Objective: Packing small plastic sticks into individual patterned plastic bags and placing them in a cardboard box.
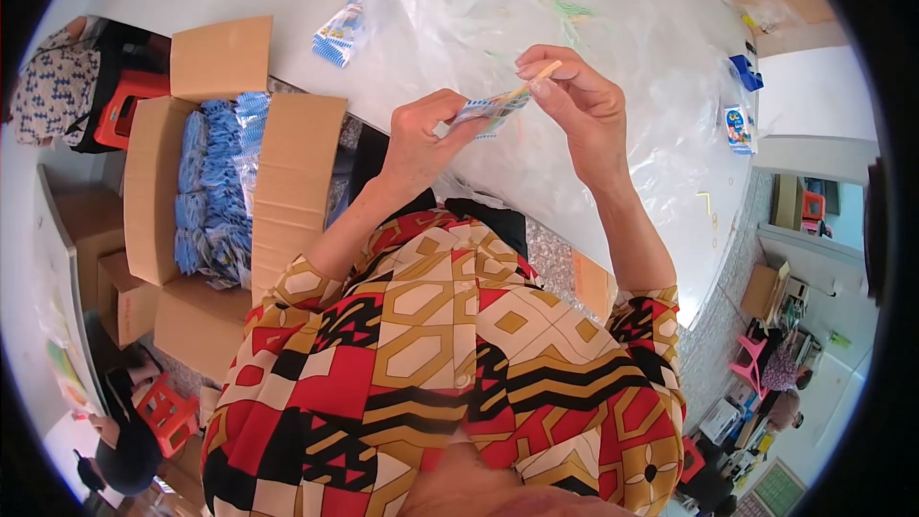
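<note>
Above the table's near edge, my left hand (421, 139) is closed on a small flat blue-and-white plastic packet (486, 111), pinching its left end between thumb and fingers. My right hand (586, 115) has its thumb and fingertips together on a thin pale-yellow strip (547, 73) at the packet's right end. Whether the strip sits inside the packet or lies against it, I cannot tell. Beyond my left hand, a similar blue-and-white packet (340, 33) lies on the table.
Clear plastic bags (421, 0) are heaped across the white table (287, 19). An open cardboard box (302, 191) full of blue packets (218, 182) stands at my left. A blue clip-like object (745, 73) and another small packet (737, 129) lie at the right edge. Other people sit nearby.
</note>
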